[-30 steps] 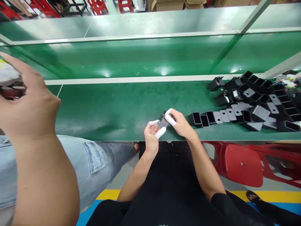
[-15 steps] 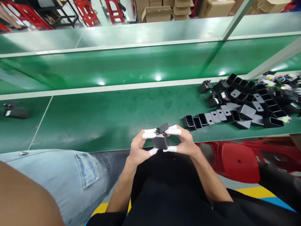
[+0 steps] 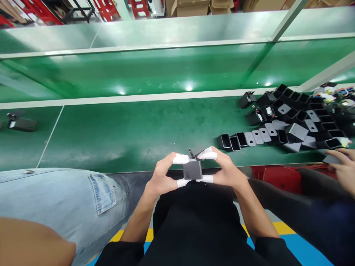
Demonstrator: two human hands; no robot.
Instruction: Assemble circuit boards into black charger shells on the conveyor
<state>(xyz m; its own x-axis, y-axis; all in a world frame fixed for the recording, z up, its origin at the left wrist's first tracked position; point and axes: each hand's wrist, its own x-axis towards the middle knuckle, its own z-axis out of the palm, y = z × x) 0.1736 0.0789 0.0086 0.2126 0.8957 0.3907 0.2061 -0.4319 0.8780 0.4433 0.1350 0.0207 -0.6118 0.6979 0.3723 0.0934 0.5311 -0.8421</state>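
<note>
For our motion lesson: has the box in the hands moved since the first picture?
Yes: toward the person's body; the box, earlier beyond the table's front edge, now overlaps it.

Fingers [image 3: 181, 159] partly hide the box [image 3: 193, 170], and the right edge crops a co-worker's hand [image 3: 346, 170].

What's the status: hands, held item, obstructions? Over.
Left hand, right hand: both gripping dark box. Flap tilted at its far edge. Co-worker's hand at right, apart.
</note>
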